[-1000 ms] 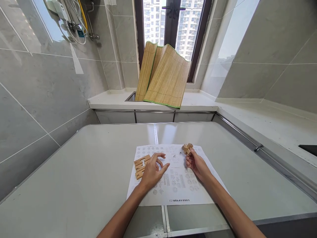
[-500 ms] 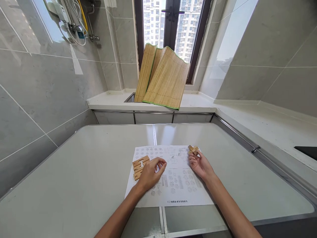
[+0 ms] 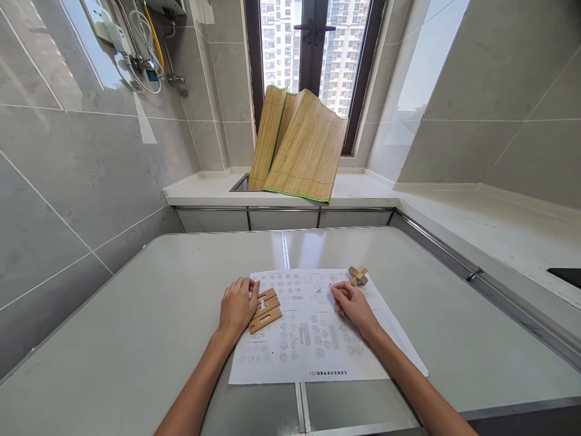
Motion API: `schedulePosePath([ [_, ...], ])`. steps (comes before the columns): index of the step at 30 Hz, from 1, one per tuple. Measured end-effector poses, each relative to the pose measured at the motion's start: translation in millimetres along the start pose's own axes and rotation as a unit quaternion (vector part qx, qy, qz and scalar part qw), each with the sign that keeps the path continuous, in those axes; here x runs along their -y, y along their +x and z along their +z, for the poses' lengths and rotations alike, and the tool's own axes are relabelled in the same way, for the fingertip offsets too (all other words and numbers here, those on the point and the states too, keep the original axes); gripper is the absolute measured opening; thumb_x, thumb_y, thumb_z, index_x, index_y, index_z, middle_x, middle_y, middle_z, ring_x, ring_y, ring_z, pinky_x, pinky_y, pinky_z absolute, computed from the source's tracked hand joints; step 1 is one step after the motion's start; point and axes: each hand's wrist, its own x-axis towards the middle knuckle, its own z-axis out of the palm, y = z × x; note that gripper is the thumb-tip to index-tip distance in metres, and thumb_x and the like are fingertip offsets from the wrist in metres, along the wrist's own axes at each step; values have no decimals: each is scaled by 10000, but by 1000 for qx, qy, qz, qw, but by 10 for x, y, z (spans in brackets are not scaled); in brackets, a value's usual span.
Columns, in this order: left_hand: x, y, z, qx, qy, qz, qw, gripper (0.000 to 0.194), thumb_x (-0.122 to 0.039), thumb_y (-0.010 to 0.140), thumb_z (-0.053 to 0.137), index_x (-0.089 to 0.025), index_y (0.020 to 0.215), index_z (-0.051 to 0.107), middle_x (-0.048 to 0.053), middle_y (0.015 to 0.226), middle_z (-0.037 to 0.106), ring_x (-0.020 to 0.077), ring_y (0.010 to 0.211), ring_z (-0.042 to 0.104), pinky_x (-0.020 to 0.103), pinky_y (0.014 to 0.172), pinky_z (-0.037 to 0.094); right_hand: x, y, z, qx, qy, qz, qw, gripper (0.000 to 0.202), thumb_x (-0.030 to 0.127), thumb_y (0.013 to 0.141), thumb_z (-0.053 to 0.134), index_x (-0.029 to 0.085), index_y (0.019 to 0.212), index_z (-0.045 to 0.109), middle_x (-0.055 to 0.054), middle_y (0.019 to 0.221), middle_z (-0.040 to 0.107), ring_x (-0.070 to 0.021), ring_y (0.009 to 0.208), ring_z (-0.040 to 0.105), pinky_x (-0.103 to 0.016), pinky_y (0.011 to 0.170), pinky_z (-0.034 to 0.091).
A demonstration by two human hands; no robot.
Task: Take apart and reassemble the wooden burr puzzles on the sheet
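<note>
My left hand [image 3: 238,306] is at the left ends of the notched wooden puzzle pieces [image 3: 265,321], its fingers curled over the end of one. Those pieces lie side by side on a printed sheet [image 3: 329,357], and their left ends are partly covered by the hand. Near the sheet's top right corner sits an assembled wooden burr puzzle [image 3: 357,276], its pieces crossing one another. Just below and left of it, my right hand [image 3: 354,304] rests over the paper, apart from the puzzle. Its fingers are curled together, with nothing visible in them.
The sheet lies on a pale glossy table [image 3: 181,339] with a seam down its middle. A folded bamboo mat [image 3: 304,148] leans on the white ledge [image 3: 363,189] before the window. A metal rail [image 3: 436,248] runs along the right side.
My right hand has let go of the burr puzzle and moved down and left, leaving it on the sheet. My left hand has shifted from the right of the wooden pieces to their left ends.
</note>
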Motion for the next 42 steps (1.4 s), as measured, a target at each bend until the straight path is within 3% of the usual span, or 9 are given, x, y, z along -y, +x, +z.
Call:
schedulePosePath([
  [5,34,-29,22,20,63,-18,998,476,-455,1041,316,-214,723,576,81,779,704,246,737,639,379,755,429,-70,13,11,10,-86,-31,996,459,662,826,666,206,861,622,26,623,554,-148,532,509,-264,485,420],
  [11,-41,-81,68,15,97,12,995,528,-499,1029,355,-208,642,566,90,739,691,265,769,636,402,796,401,-44,37,-11,-5,-123,-45,991,455,663,846,631,208,855,621,20,616,563,-158,519,506,-287,498,440],
  [15,-76,-94,68,17,77,28,996,552,-521,1023,371,-213,586,510,79,705,676,255,766,617,411,830,390,27,-30,43,-13,-192,-126,973,372,590,914,588,225,857,629,-10,698,600,-184,608,519,-313,576,439],
  [18,-92,-89,53,16,22,11,1000,527,-521,1020,370,-219,594,437,36,636,619,212,654,576,375,790,396,100,-128,170,59,-235,-169,955,284,492,967,546,234,889,633,-23,741,622,-191,635,526,-319,585,426],
  [24,-90,-78,24,7,-114,-120,986,500,-544,996,377,-235,614,289,-43,513,383,161,487,384,279,542,281,236,-202,616,160,-253,-236,925,147,329,982,517,249,923,625,-30,805,651,-195,694,578,-315,618,442],
  [27,-85,-74,18,-15,-138,-120,983,497,-530,979,423,-232,613,268,-56,511,336,143,485,312,274,543,268,285,-191,795,190,-271,-282,901,108,268,971,515,249,928,612,-33,852,651,-188,728,579,-314,656,455],
  [31,-81,-66,27,-48,-164,-106,980,468,-492,985,433,-227,631,278,-68,544,312,125,511,276,264,569,290,283,-206,889,205,-259,-311,891,37,237,937,589,249,959,616,-46,953,665,-207,865,613,-326,761,481],
  [34,-82,-60,52,-68,-177,-107,976,453,-477,987,437,-226,639,292,-72,554,304,121,522,270,257,561,288,246,-250,922,212,-254,-326,886,109,230,894,668,248,991,621,-50,1008,660,-221,935,613,-350,829,486],
  [42,-126,-68,92,-127,-214,-127,960,461,-463,980,469,-223,622,305,-77,530,277,109,497,282,242,521,287,244,-424,1274,169,-297,-354,870,243,346,780,827,229,912,661,-62,990,572,-241,928,537,-377,800,469],
])
